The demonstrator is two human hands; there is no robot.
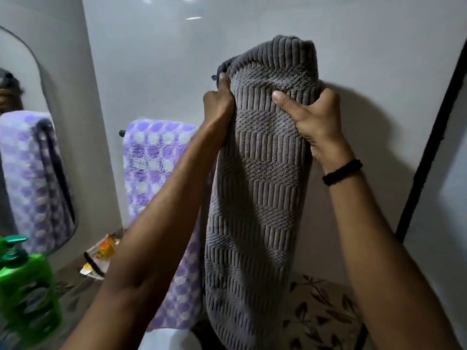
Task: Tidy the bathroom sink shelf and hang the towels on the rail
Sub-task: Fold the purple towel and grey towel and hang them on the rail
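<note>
A person holds a grey ribbed, woven-pattern towel [257, 185] up against the white wall [278, 34], in the middle of the scene. The left hand [218, 102] grips the towel's left edge near the top, with its fingers curled round the cloth. The right hand [313, 122] grips the right edge at about the same height, its thumb pressed on the front and its fingers hidden behind the fabric. The towel's top is folded over above both hands, and the rest hangs straight down between the forearms. A black band [342, 172] circles the right wrist.

To the left and farther back, a purple-and-white spotted fluffy towel [156, 157] hangs over a rail whose dark end [122, 133] shows at the towel's left edge. A rounded wall mirror [25, 147] on the far left reflects that towel. Below it, a green pump bottle [27, 294] stands at the near left, and orange packets [106, 248] lie on the shelf [73, 276] beyond it.
</note>
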